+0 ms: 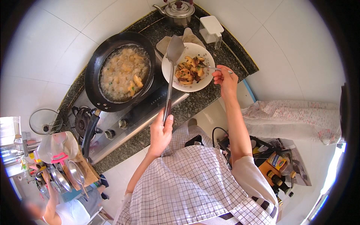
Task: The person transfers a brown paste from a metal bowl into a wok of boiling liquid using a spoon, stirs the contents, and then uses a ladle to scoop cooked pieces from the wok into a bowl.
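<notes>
My left hand point(161, 135) is closed around the dark handle of a metal wok turner point(175, 49), whose blade lies over the left part of a white bowl point(208, 80). In that bowl are browned mushroom pieces point(189, 70) with green bits. My right hand point(227, 81) holds a thin metal utensil point(218, 68) by its handle; its tip is among the mushrooms, so its kind is hard to tell. Left of the bowl, a black frying pan point(91, 70) holds bubbling oil with battered-looking pieces point(126, 66), a few of them golden.
A steel kettle point(180, 14), a lidded clear container point(211, 26) and a folded cloth point(191, 36) stand behind the bowl. The pan's handle point(89, 137) juts over a gas burner point(83, 121). A glass lid point(42, 121) is at the left. Another person point(70, 211) is at the lower left. Bottles point(275, 178) are at the lower right.
</notes>
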Available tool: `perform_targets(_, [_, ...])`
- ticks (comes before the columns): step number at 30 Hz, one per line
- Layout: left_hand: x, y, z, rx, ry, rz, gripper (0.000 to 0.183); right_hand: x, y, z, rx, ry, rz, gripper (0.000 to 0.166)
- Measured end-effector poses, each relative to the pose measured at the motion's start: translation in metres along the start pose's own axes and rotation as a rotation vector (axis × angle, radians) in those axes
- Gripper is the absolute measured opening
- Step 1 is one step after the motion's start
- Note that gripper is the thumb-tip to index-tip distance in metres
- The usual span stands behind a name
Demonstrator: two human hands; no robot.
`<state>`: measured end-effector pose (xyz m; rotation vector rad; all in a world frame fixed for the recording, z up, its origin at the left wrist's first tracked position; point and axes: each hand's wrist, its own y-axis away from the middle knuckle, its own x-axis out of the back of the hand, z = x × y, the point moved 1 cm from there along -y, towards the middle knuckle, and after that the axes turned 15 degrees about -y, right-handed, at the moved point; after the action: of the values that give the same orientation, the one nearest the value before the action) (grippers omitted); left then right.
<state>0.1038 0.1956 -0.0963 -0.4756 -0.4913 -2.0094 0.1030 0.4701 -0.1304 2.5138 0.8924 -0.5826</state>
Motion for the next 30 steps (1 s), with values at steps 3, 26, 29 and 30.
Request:
perform_targets(3, [0.001, 0.0, -0.006, 0.018, -0.007, 0.0, 0.036, 0.001, 0.007, -0.004, 0.034, -0.025, -0.01, 0.025])
perform_targets(26, [0.017, 0.011, 0.008, 0.314, 0.604, -0.468, 0.018, -0.063, 0.027, -0.057, 0.151, -0.008, -0.159, 0.025])
perform_targets(29, [0.021, 0.014, 0.009, 0.302, 0.596, -0.498, 0.019, -0.093, 0.031, -0.053, 0.137, -0.015, -0.22, 0.026])
perform_targets(30, [0.02, 0.015, 0.007, 0.295, 0.585, -0.505, 0.02, -0.102, 0.032, -0.051, 0.13, -0.012, -0.24, 0.026])
